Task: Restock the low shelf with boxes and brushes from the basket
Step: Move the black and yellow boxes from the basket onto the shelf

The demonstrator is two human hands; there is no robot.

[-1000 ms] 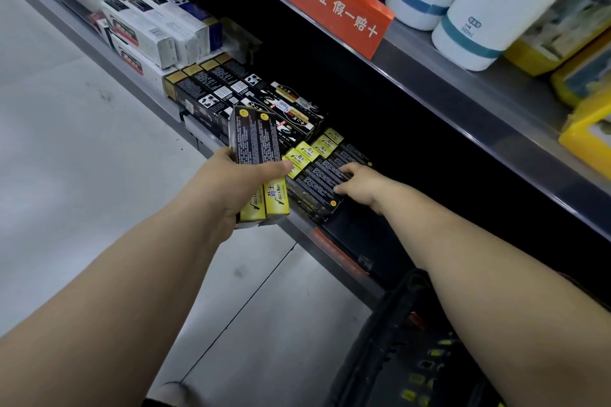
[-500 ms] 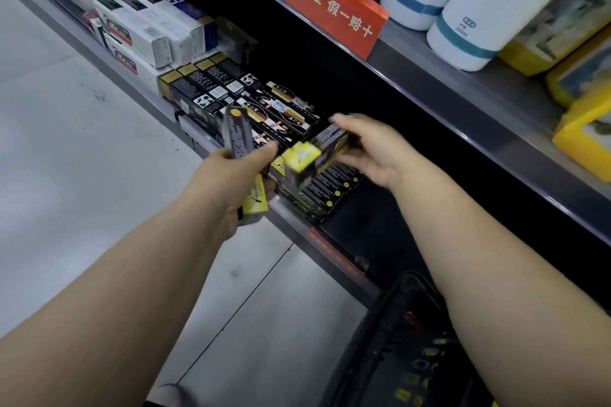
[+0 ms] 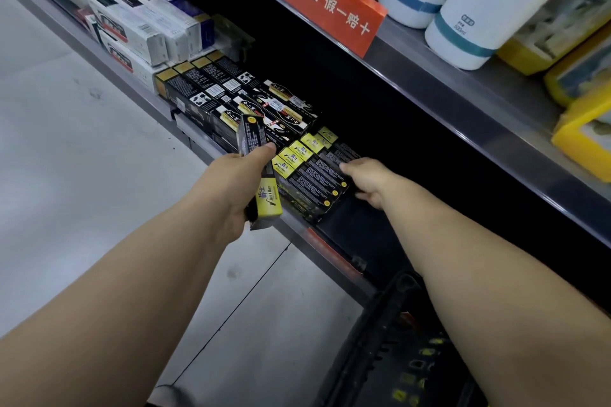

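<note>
Left hand [image 3: 231, 182] grips a black-and-yellow box [image 3: 253, 135] at the near edge of the low shelf [image 3: 330, 254]. Right hand [image 3: 367, 180], fingers extended, touches the shelved row of matching boxes [image 3: 314, 172]. Best to square the row, then slide the held box in flush beside it.

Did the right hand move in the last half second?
Yes. The right hand has come down from above the row of black and yellow boxes to the row's right end on the low shelf.

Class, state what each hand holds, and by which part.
Left hand grips a black-and-yellow cardboard box around its middle; right hand holds nothing, touching shelved boxes.
</note>
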